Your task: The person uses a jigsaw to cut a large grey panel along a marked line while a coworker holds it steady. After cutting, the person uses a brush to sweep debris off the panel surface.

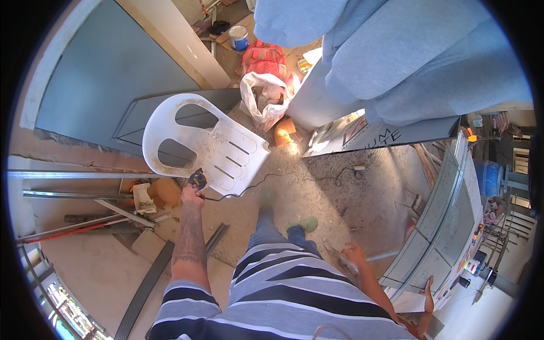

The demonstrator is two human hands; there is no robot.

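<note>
My left hand [192, 194] is closed around a black corded power tool [198, 179] with small yellow marks; its exact kind cannot be made out. The tool is held at the near edge of a white plastic armchair [229, 153] whose slotted seat is speckled with dirt. A dark cord [265, 179] runs from my left hand across the chair's edge and over the floor to a small pale end piece [358, 168]. Low at my right side, my right hand [354, 253] hangs with fingers apart and nothing visible in it.
Another person's hand [429, 286] touches grey panels [436, 226] at right. Metal channels [73, 195] stick in from the left. Ahead stand an open white sack [263, 93], an orange pipe elbow [285, 132], a paint bucket [238, 38] and a blue cloth-covered object [396, 56].
</note>
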